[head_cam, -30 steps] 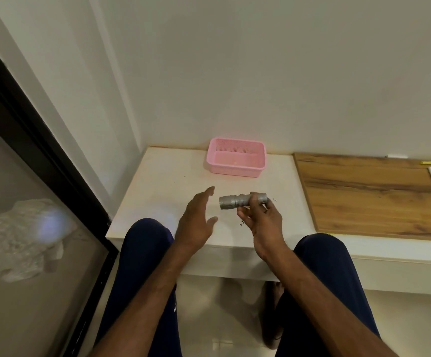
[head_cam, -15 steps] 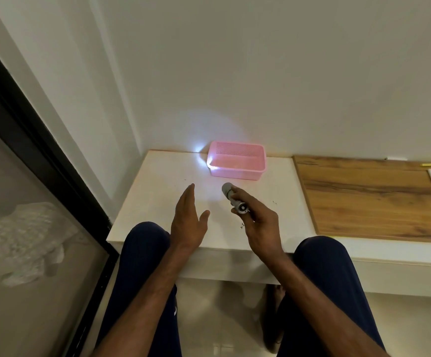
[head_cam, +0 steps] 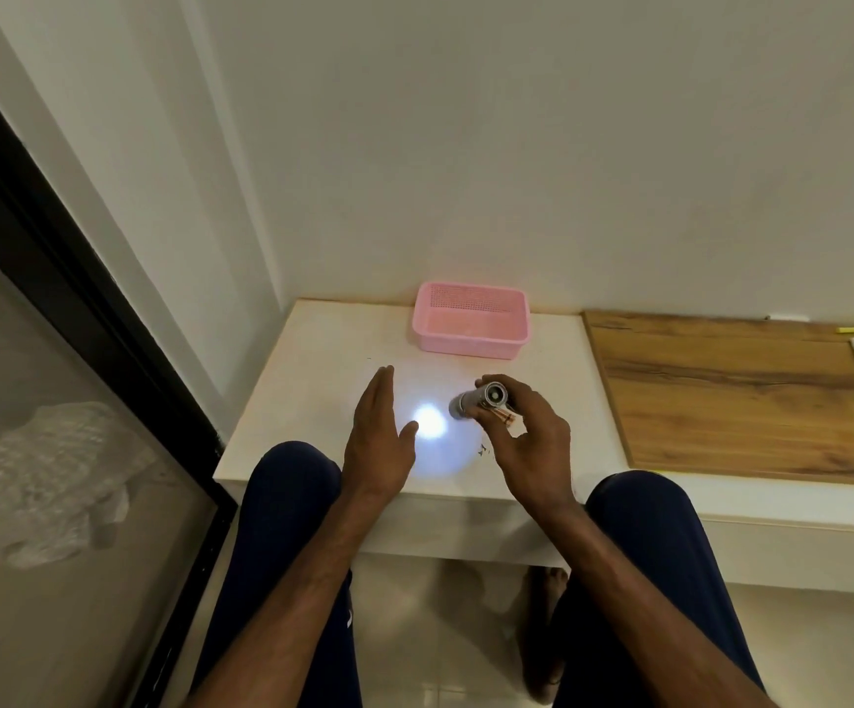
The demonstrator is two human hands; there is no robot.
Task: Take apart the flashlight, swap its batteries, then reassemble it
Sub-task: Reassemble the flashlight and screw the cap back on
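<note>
The right hand (head_cam: 529, 442) grips a short silver metal flashlight (head_cam: 481, 401), tilted with its lit end down and to the left, throwing a bright white spot (head_cam: 429, 423) onto the pale white tabletop (head_cam: 312, 401). The left hand (head_cam: 378, 436) is held flat and empty just beside that spot, its thumb at the spot's edge. A pink perforated plastic basket (head_cam: 470, 344) stands behind them near the wall, next to a brown wooden board (head_cam: 731, 401).
</note>
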